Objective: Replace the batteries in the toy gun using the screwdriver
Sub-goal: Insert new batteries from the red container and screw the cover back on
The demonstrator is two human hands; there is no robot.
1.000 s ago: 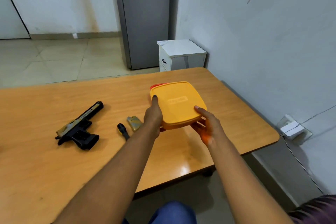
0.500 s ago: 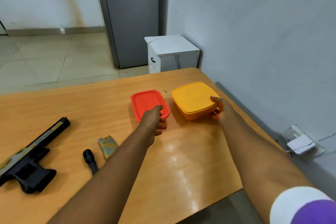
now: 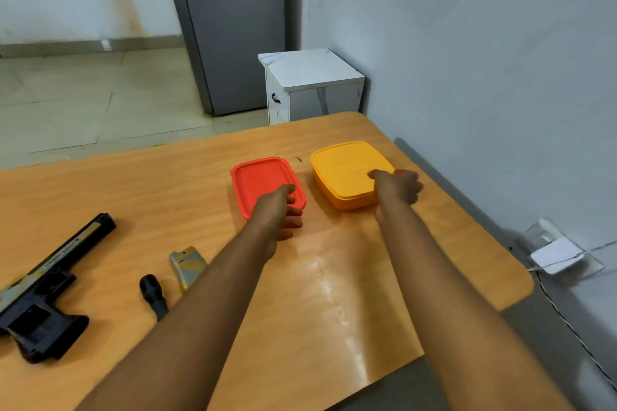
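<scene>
A black and gold toy gun lies at the left of the wooden table. Beside it are the black screwdriver handle, partly hidden by my left forearm, and a small gold battery cover. A red box and a yellow lidded box sit side by side at the far right of the table. My left hand grips the red box's near edge, thumb on top. My right hand holds the yellow box's right near corner, thumb on its lid.
A white cabinet and a grey fridge stand beyond the table. The wall runs close along the table's right edge, with a white socket and adapter low on it.
A second ago both hands held the stacked boxes above the table. They now sit apart on the table, red left and yellow right. The view has shifted rightward.
</scene>
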